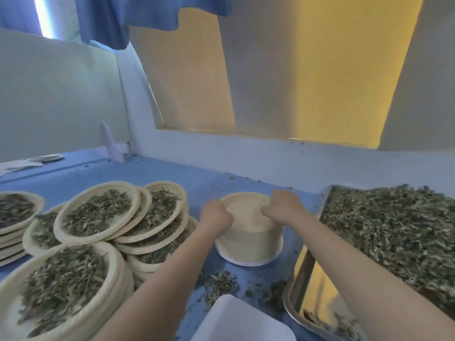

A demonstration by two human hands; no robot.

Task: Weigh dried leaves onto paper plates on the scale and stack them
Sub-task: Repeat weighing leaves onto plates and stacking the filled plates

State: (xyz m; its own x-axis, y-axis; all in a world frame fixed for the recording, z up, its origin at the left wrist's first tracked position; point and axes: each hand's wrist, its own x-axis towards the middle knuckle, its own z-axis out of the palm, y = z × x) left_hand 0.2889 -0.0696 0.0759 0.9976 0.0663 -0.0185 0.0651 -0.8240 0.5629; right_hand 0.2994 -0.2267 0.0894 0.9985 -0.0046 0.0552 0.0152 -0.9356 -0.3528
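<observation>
Empty plates [248,244]: tall stack, centre of frame, on blue table [172,178].
Left hand [216,215]: fingers curled on stack's left rim.
Right hand [280,205]: fingers curled, pinching top plate's right rim.
Filled plates [96,212]: stacked, lower left.
Tray of leaves [394,232]: right edge.

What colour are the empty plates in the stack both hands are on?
Pale cream, plain and unpatterned; the stack of empty plates shows best in the head view, under the left hand and right hand.

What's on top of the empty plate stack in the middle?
Both hands: the left hand and right hand grip the top of the empty plate stack, fingers curled over its rim. No leaves show on the top plate. The parts under the hands are hidden.
</observation>
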